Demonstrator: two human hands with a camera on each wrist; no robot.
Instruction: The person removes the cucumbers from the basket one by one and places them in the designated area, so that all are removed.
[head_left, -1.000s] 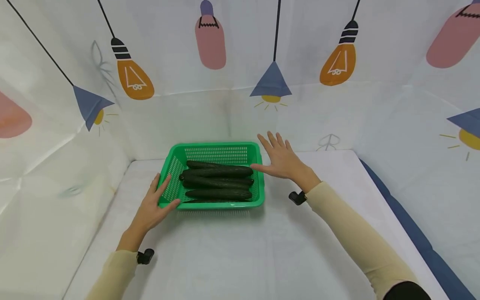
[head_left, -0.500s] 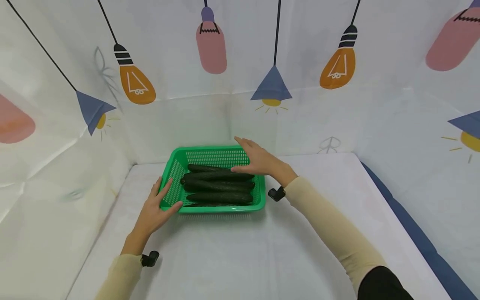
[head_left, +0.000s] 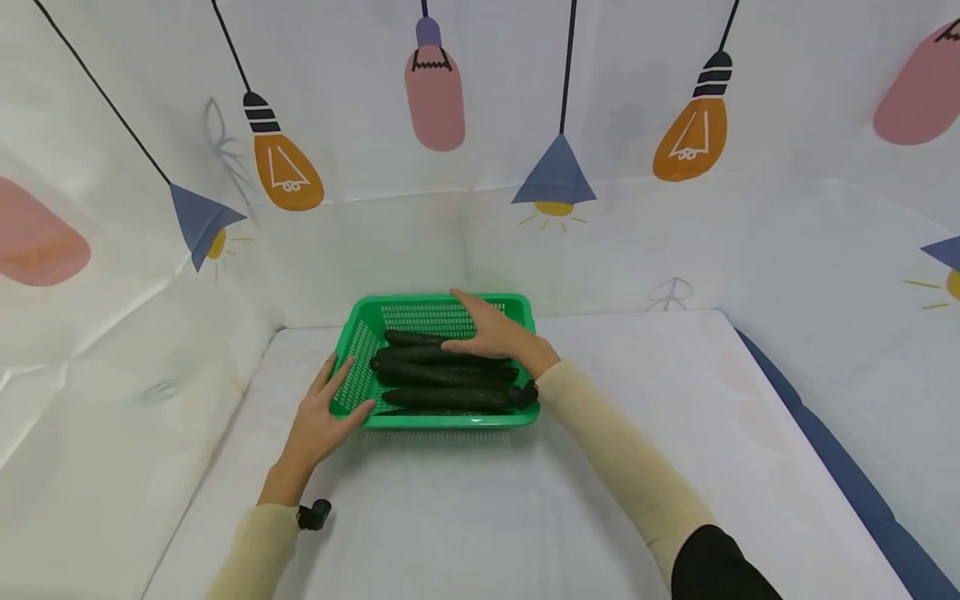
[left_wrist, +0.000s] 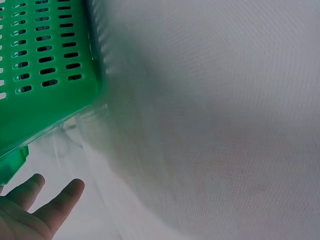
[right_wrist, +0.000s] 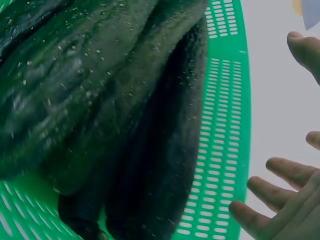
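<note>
White table (head_left: 465, 508): supports the green basket (head_left: 450, 422) at its far side, left of centre. Basket: contains dark green cucumbers (head_left: 450, 375), laid left to right. Left hand (head_left: 318, 421): located at the basket's near left corner, fingers apart; contact cannot be told. Right hand (head_left: 498, 332): located above the cucumbers, right of centre, fingers apart.

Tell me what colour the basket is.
The basket is green, seen best in the head view.
</note>
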